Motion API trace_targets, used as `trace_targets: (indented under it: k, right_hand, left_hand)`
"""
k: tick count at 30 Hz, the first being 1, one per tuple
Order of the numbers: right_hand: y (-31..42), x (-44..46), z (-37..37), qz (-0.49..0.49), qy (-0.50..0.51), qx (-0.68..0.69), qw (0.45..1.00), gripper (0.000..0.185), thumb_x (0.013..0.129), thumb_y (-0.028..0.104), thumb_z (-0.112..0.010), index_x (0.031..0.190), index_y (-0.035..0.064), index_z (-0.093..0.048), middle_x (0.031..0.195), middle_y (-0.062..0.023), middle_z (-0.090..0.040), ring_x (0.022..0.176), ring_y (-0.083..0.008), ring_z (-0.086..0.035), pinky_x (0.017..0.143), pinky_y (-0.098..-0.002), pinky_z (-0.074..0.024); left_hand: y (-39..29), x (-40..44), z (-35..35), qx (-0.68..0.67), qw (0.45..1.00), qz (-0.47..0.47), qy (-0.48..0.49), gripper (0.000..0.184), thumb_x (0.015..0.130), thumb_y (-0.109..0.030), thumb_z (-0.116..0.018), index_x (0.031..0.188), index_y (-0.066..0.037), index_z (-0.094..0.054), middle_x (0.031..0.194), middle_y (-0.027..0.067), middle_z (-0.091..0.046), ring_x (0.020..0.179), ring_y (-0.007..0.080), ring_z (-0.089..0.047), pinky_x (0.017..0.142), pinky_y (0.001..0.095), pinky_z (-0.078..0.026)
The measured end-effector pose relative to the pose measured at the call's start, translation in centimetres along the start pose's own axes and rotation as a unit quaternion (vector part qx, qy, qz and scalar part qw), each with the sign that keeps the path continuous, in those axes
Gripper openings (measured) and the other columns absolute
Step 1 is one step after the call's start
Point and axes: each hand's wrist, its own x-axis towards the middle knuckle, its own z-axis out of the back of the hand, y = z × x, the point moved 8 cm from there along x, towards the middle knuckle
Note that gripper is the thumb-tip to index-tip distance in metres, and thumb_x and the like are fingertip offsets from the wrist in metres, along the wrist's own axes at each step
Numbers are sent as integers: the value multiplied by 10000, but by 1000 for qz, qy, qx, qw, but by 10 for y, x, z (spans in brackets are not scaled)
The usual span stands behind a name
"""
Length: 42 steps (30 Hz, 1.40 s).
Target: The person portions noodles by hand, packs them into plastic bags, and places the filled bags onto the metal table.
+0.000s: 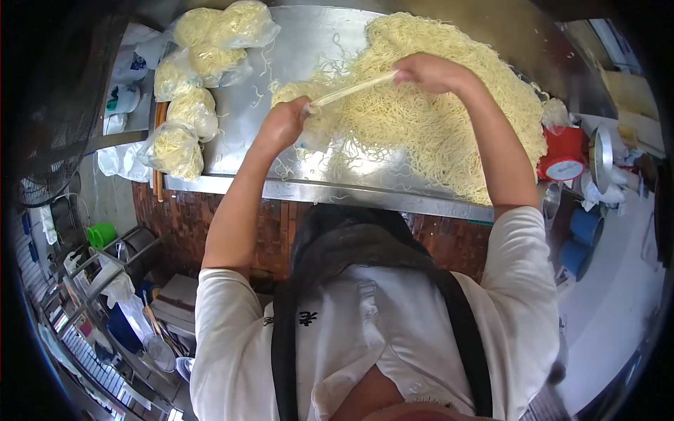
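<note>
A heap of pale yellow noodles covers the right side of the metal worktop. In front of me, a clear plastic bag with noodles in it rests at the heap's left edge. Its upper part is pulled into a taut, narrow band between my hands. My left hand is closed on the band's left end, fingers curled round it. The right end is pinched by my right hand, above the heap. Part of the bag is hidden behind the band and my left hand.
Several filled noodle bags lie along the worktop's left side, near wooden sticks. Loose strands are scattered on the metal. A red container stands off the right end, with blue buckets lower down. A fan is at far left.
</note>
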Motion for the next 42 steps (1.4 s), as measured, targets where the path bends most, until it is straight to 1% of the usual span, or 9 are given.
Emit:
trace_targets:
  k: [7, 11, 13, 16, 22, 25, 30, 37, 42]
  right_hand:
    - [-41, -11, 3, -177, -325, -296, 881, 604, 835, -65, -477, 1424, 70, -465, 1486, -209, -381, 1398, -331, -361, 1142, -646, -216]
    - [82, 21, -111, -120, -159, 3, 980, 564, 824, 34, -596, 1376, -4, -487, 1319, -202, -500, 1275, -360, -449, 1060, -544, -331]
    - [95, 44, -149, -25, -391, 19, 920, 402, 839, 107, -602, 1225, 0, -570, 1289, -181, -500, 1297, -342, -406, 1091, -557, -298]
    - [99, 53, -141, 19, -419, -77, 904, 310, 841, 120, -611, 1134, 21, -593, 1191, -166, -556, 1270, -299, -454, 1099, -556, -267]
    - [55, 47, -139, 40, -82, 349, 933, 174, 974, 171, -522, 1072, 57, -609, 868, -128, -628, 865, -218, -634, 871, -454, -485]
    - [65, 8, -100, 42, 28, 148, 988, 188, 1017, 207, -495, 1060, 57, -600, 757, -45, -545, 707, -160, -543, 672, -348, -493]
    - [38, -117, 27, 102, -87, 310, 941, 229, 1009, 175, -522, 1151, 24, -619, 737, -11, -511, 675, -116, -505, 625, -263, -456]
    - [-131, -301, 182, 63, -358, 452, 814, 273, 1008, 171, -522, 1231, 15, -541, 836, 26, -503, 750, -90, -494, 695, -217, -411]
    - [-433, -372, 228, -122, -583, 468, 653, 349, 1005, 309, -490, 1186, 30, -595, 907, 3, -551, 819, -147, -515, 787, -274, -422]
  left_hand:
    - [28, -7, 18, 25, 996, 57, -58, 194, 915, -143, -538, 1070, -65, -623, 848, 276, -646, 833, 454, -623, 726, 529, -486]
    - [35, -13, 15, 23, 991, 99, -84, 212, 897, -110, -524, 1074, -64, -629, 840, 278, -648, 833, 450, -631, 728, 525, -495]
    - [37, -17, 16, 12, 990, 119, -74, 235, 883, -103, -528, 1091, -68, -631, 841, 273, -651, 833, 445, -636, 727, 519, -497]
    - [37, -19, 19, -3, 991, 105, -84, 282, 867, -98, -537, 1135, -80, -625, 834, 267, -653, 820, 441, -640, 722, 511, -497]
    - [49, -25, 16, -64, 990, 102, -79, 419, 855, -107, -582, 1273, -115, -588, 676, 157, -554, 590, 272, -529, 622, 397, -460]
    - [50, -25, 20, -52, 990, 102, -85, 465, 848, -86, -546, 1308, -148, -567, 729, 209, -607, 679, 365, -590, 666, 461, -481]
    - [45, -31, 19, -33, 988, 125, -79, 511, 836, -53, -530, 1333, -170, -551, 792, 250, -648, 747, 420, -635, 699, 499, -495]
    - [56, -34, 8, 15, 986, 53, -157, 630, 790, 46, -530, 1376, -187, -521, 1003, 245, -620, 877, 401, -622, 782, 471, -511]
    - [60, -44, 9, 44, 977, 82, -190, 688, 772, 75, -526, 1410, -179, -475, 949, 226, -577, 863, 413, -610, 785, 473, -510]
